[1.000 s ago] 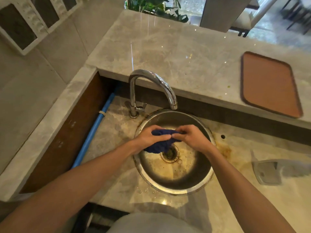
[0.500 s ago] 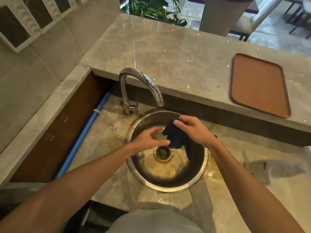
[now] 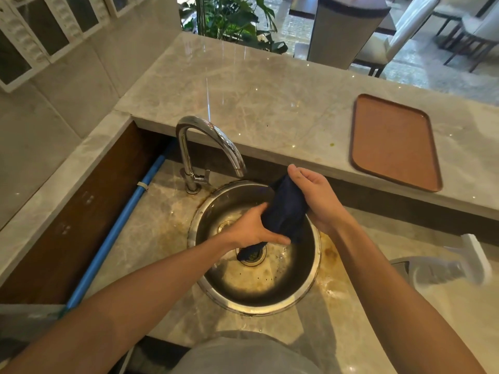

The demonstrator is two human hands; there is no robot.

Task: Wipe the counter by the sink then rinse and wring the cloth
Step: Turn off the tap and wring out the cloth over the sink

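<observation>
Now both hands are working over the round steel sink (image 3: 310, 276), holding the dark blue cloth (image 3: 286, 211) w/ its length running diagonally above the basin. Right hand (image 3: 316, 195) is gripping the upper end, fingers curled round the bunched fabric, thumb side up near the faucet spout (image 3: 237, 163). Left hand (image 3: 251, 228) is clamping the lower part, fingers wrapped under and thumb pressing across the top. A loose tail of cloth is hanging below the left hand, dangling right over the drain (image 3: 251, 259); can't tell if it's touching the strainer. No water is visibly running from the spout. Sink is sitting in the lower marble counter (image 3: 151, 238), which is showing yellowish-brown stains round the rim. Raised counter (image 3: 270, 103) behind is carrying a brown tray (image 3: 394, 141), well apart from the hands. A blue pipe (image 3: 121, 225) is running along the left wall of the recess. White, blurred spray bottle (image 3: 453, 268) is lying on the lower counter at far right.
</observation>
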